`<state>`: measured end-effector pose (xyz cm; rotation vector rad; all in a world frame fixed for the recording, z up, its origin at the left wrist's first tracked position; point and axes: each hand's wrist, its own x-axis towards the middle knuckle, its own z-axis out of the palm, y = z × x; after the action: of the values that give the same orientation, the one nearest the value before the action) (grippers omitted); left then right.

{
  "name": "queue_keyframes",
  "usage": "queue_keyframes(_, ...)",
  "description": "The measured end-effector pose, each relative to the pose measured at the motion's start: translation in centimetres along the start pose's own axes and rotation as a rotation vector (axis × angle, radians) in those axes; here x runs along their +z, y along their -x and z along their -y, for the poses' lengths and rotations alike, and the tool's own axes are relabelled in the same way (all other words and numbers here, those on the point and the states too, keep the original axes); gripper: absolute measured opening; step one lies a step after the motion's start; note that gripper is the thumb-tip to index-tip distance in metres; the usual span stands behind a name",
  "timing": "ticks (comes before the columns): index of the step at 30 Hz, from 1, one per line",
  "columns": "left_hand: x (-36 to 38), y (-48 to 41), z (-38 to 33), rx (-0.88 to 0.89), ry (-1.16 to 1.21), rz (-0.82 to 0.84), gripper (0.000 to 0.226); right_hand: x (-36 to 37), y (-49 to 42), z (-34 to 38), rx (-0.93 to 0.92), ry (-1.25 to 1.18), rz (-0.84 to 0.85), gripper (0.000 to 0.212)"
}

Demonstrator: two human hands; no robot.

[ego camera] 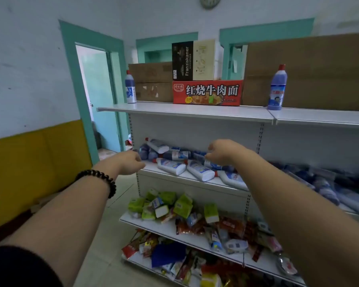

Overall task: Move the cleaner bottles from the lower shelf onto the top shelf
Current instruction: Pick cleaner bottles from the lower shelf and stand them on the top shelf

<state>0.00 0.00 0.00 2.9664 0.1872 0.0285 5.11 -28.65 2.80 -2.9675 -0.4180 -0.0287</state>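
Head camera, facing the rack: where did we find the cleaner bottles [175,165]?

Mostly lying on their sides in a heap on the lower shelf [151,171], under our hands. Two stood upright on the top shelf [184,110], one bottle [130,88] at its left end and another bottle [277,88] further right. Both sat at the front edge because cardboard boxes [151,81] and a red noodle carton [207,92] filled the back.

And our hands?

Both reached out over the heap. Our left hand [131,162] hung at its left end, fingers loosely curled, with nothing in it that we could see. Our right hand [221,151] arched over a bottle mid-heap, thumb and fingers bent downward; whether it gripped or only touched, we could not tell.

Why both arms at once?

We judged it a two-at-a-time pick. Most of the task remained, and tipped bottles may roll when a neighbour lifts out.
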Motion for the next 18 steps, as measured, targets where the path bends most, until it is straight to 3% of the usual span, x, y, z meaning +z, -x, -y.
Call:
queue_keyframes(6, -0.8, -5.3, 6.8, -0.036, -0.007, 0.046, 0.042, 1.9, -6.7, 5.9, -0.009, -0.027, 0.033, 0.043)
queue_keyframes(10, -0.2, -8.7, 11.2, -0.041, -0.010, 0.048, 0.041, 3.9, -11.2, 9.3, -0.023, 0.010, 0.059, 0.030)
queue_keyframes(18, 1.6, -14.4, 16.7, -0.102, 0.015, 0.095, 0.046, 8.0, -19.2, 14.7, -0.076, 0.037, 0.136, 0.039)
